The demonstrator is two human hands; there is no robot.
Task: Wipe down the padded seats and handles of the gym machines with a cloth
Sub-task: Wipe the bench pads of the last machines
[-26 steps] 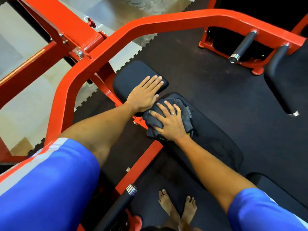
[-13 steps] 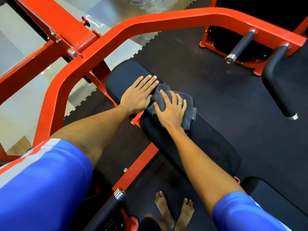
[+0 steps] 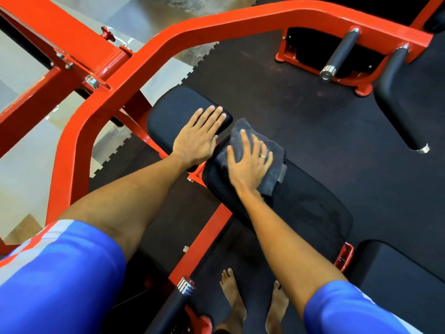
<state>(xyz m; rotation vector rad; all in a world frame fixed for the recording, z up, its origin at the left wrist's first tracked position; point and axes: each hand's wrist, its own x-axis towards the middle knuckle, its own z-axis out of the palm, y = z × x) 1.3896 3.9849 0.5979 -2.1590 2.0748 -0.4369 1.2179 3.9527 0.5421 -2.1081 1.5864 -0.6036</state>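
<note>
Right hand (image 3: 250,162) flat on cloth (image 3: 275,150) atop long pad (image 3: 313,213); left hand (image 3: 199,138) flat beside it.

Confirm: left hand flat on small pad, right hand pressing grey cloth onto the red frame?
No: the head view shows the right hand pressing the grey cloth onto the long black pad. The left hand flat on the small pad is correct.

Underfoot, dull black rubber matting (image 3: 277,97), faintly speckled, ending in a toothed jigsaw edge (image 3: 186,77). Beyond that, at upper left, pale glossy tile (image 3: 24,145) with soft glare, and a mottled grey patch (image 3: 192,6) at the top.
</note>
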